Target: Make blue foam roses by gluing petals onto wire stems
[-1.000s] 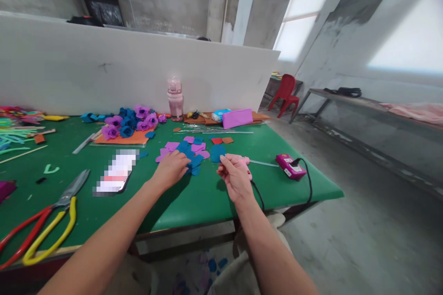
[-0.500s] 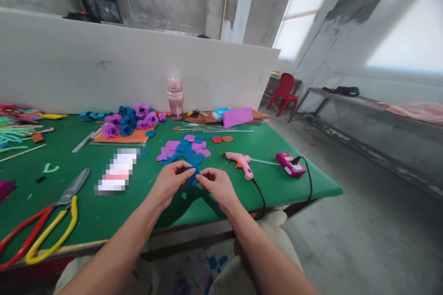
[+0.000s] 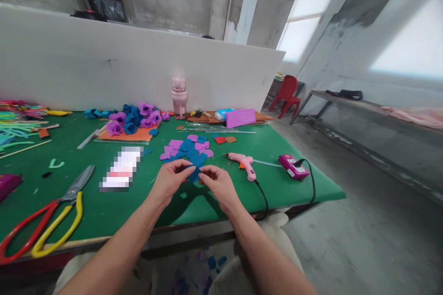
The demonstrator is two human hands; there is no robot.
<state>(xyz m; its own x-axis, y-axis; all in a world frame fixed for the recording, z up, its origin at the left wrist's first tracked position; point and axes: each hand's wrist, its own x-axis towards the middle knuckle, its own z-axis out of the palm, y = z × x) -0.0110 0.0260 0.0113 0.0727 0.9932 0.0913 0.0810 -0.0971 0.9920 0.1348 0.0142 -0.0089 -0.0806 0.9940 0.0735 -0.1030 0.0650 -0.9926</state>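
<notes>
Between my two hands is a small blue paper petal (image 3: 194, 175), pinched from both sides just above the green tabletop. My left hand (image 3: 174, 176) grips its left edge between thumb and fingers. On the other side, my right hand (image 3: 217, 184) pinches the right edge the same way. Part of the petal is hidden by my fingertips. Just beyond my hands lies a loose pile of purple and blue paper pieces (image 3: 188, 146). A pink glue gun (image 3: 244, 162) rests to the right of my right hand, a glue stick poking from its back.
Large scissors (image 3: 74, 193) with red and yellow handles lie at the left. Finished purple and blue paper flowers (image 3: 131, 120) sit on an orange sheet. A pink bottle (image 3: 179, 101) stands by the white partition (image 3: 138, 62). A magenta power box (image 3: 293, 167) lies near the right edge.
The view has shifted slightly, so the table's contents appear a little further right. Both hands keep their pinch on the blue petal, with only slight finger movement.
</notes>
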